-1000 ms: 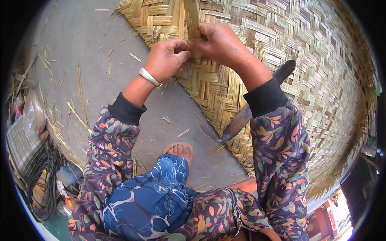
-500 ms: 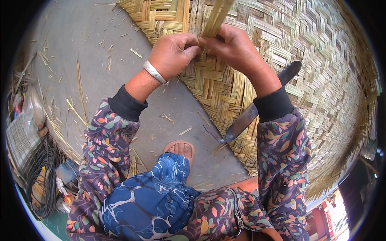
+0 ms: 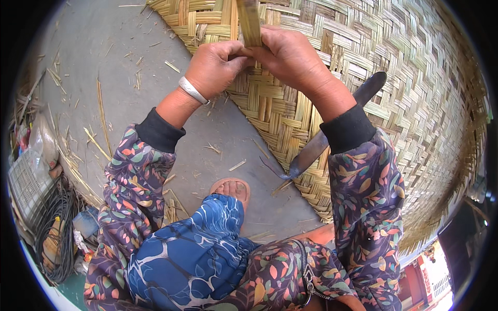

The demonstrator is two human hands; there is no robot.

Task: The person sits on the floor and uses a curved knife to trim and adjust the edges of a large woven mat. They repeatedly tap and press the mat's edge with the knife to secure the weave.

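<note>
A large woven mat (image 3: 363,46) of flat yellow-green strips fills the right side, its diagonal edge running under my hands. At that edge, a loose flat strip (image 3: 249,23) stands up from the weave. My right hand (image 3: 290,57) is closed around the strip's lower end. Close against it, my left hand (image 3: 215,67) pinches at the mat's edge with thumb and forefinger; what lies between those fingertips is hidden. Beneath my right forearm rests a long dark blade (image 3: 311,155) on the mat, partly covered by the sleeve.
Straw scraps (image 3: 101,114) lie scattered over the grey floor (image 3: 155,31). To the left are a coil of black cable (image 3: 52,233), a pale plastic crate (image 3: 28,179) and clear plastic bags. My sandalled foot (image 3: 232,191) is just below the mat's edge.
Both hands have shifted slightly left along the mat's edge. The standing strip, which leaned to the right, is now more upright and tilts a little left.
</note>
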